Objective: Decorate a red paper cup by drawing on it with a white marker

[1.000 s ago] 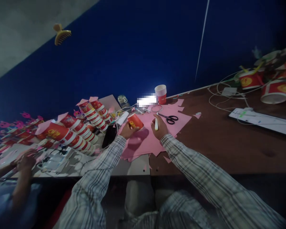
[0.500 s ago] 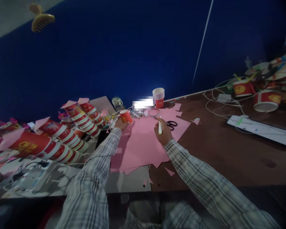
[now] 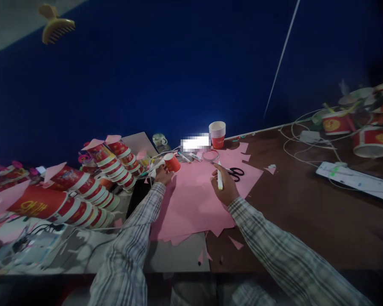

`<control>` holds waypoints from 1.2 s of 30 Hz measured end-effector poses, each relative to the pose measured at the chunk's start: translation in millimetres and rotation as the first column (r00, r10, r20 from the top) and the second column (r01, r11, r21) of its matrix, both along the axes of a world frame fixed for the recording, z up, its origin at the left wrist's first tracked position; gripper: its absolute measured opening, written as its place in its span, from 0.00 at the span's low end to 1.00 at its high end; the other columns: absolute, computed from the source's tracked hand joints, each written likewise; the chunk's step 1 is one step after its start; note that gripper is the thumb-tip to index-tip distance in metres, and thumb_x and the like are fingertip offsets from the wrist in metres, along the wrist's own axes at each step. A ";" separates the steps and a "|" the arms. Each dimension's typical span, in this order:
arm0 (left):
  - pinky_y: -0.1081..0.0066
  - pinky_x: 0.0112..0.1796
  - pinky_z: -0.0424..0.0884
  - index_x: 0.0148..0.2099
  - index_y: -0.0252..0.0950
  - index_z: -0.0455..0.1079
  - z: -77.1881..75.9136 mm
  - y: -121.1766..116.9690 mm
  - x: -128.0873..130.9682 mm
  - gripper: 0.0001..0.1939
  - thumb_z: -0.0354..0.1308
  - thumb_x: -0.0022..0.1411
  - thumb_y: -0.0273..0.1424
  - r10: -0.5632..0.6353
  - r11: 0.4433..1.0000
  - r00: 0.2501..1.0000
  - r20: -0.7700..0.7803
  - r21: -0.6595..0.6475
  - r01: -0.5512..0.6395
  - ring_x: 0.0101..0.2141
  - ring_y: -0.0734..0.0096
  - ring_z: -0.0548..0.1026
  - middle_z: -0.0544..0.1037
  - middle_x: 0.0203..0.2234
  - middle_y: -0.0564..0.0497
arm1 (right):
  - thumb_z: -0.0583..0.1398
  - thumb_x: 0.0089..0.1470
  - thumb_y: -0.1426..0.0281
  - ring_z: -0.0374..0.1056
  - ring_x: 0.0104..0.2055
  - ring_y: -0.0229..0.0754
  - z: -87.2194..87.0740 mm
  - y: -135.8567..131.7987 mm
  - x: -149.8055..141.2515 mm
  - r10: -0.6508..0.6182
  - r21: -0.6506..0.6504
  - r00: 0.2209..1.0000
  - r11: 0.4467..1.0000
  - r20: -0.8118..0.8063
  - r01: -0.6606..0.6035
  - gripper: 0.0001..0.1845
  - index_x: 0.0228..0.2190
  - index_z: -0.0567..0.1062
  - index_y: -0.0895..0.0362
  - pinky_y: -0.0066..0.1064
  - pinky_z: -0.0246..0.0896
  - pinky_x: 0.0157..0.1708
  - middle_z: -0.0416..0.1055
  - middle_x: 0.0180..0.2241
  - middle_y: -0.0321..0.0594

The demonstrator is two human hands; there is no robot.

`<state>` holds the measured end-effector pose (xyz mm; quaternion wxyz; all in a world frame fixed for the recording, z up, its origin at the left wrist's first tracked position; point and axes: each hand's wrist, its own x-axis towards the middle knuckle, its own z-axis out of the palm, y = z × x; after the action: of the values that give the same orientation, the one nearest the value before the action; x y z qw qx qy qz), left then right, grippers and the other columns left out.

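A red paper cup (image 3: 171, 162) with a white rim leans tilted at the far left part of the pink paper sheets (image 3: 194, 199). Just in front of it is my left hand (image 3: 163, 175), fingers slightly apart and close to the cup's near side; whether a fingertip still touches it is hard to see. Over the right part of the paper, my right hand (image 3: 225, 185) is closed around a white marker (image 3: 220, 178) with a yellowish end, held upright. Black-handled scissors (image 3: 236, 173) lie just beyond that hand, partly behind it. A roll of tape (image 3: 210, 155) rests farther back.
Nested paper cups (image 3: 217, 135) stand near the blue wall. Leaning stacks of red cups (image 3: 83, 182) with pink paper tops crowd the left. A white power strip (image 3: 354, 180), cables and cup crafts (image 3: 373, 142) occupy the right. Pink scraps (image 3: 235, 243) lie near the front edge.
My left hand has drawn back slightly from the red cup, its fingers loosening. My right hand keeps the marker, which now stands more steeply. The whole view has shifted a little.
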<state>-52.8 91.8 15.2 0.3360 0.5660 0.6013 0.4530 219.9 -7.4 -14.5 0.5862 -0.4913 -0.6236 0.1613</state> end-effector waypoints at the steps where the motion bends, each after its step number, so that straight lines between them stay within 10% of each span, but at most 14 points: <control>1: 0.64 0.42 0.70 0.37 0.37 0.65 0.9 -7.4 -1.2 0.18 0.66 0.43 0.23 0.043 0.999 0.999 0.000 -0.020 -0.043 0.42 0.59 0.74 0.73 0.33 0.49 | 0.56 0.57 0.69 0.72 0.38 0.51 1.4 -0.7 0.3 0.000 0.001 1.000 1.000 0.005 0.000 0.25 0.56 0.66 0.59 0.49 0.72 0.44 0.74 0.40 0.48; 9: 0.72 0.34 0.70 0.40 0.36 0.68 14.1 -67.9 10.9 0.15 0.62 0.47 0.26 -0.059 0.984 0.978 0.201 -0.156 0.092 0.32 0.73 0.75 0.72 0.31 0.53 | 0.56 0.58 0.67 0.73 0.40 0.51 4.0 -5.3 0.8 0.044 -0.012 0.999 0.999 0.014 -0.044 0.25 0.56 0.66 0.60 0.49 0.72 0.45 0.73 0.40 0.49; 16: 0.76 0.23 0.63 0.39 0.35 0.69 20.2 -87.9 17.1 0.22 0.63 0.55 0.49 -0.045 0.994 0.927 0.373 -0.074 0.078 0.20 0.81 0.67 0.73 0.26 0.54 | 0.56 0.58 0.67 0.72 0.37 0.50 10.3 -9.2 2.9 0.014 0.043 1.000 0.999 -0.017 -0.013 0.22 0.54 0.67 0.58 0.49 0.71 0.44 0.74 0.36 0.46; 24: 0.79 0.18 0.54 0.42 0.36 0.69 15.9 -90.9 18.7 0.23 0.65 0.54 0.49 -0.027 0.997 0.876 0.482 -0.046 0.056 0.16 0.85 0.58 0.65 0.19 0.60 | 0.56 0.62 0.54 0.68 0.26 0.39 33.3 -19.4 4.8 0.138 0.041 0.856 0.990 -0.499 -0.136 0.21 0.49 0.72 0.54 0.37 0.69 0.31 0.72 0.29 0.35; 29: 0.76 0.24 0.66 0.40 0.36 0.69 2.5 -108.7 40.1 0.22 0.69 0.50 0.45 -0.273 0.946 0.874 0.402 -0.055 0.320 0.23 0.81 0.69 0.74 0.31 0.54 | 0.55 0.60 0.50 0.66 0.24 0.37 41.5 -21.9 3.4 0.153 -0.010 0.671 0.972 -0.726 -0.233 0.23 0.39 0.76 0.56 0.30 0.61 0.22 0.69 0.21 0.33; 36: 0.69 0.36 0.72 0.41 0.38 0.74 -7.4 -124.4 50.8 0.11 0.60 0.62 0.39 -0.285 0.951 0.955 0.086 0.152 0.270 0.31 0.73 0.72 0.76 0.36 0.48 | 0.63 0.52 0.57 0.60 0.18 0.34 42.1 -25.5 -1.6 0.216 -0.132 0.642 0.884 -0.736 -0.449 0.13 0.31 0.71 0.53 0.31 0.65 0.24 0.69 0.20 0.30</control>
<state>-2.0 -32.7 7.8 0.3879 0.6419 0.4638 0.4715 218.2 -32.9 27.6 0.6553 -0.3511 -0.4010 0.5353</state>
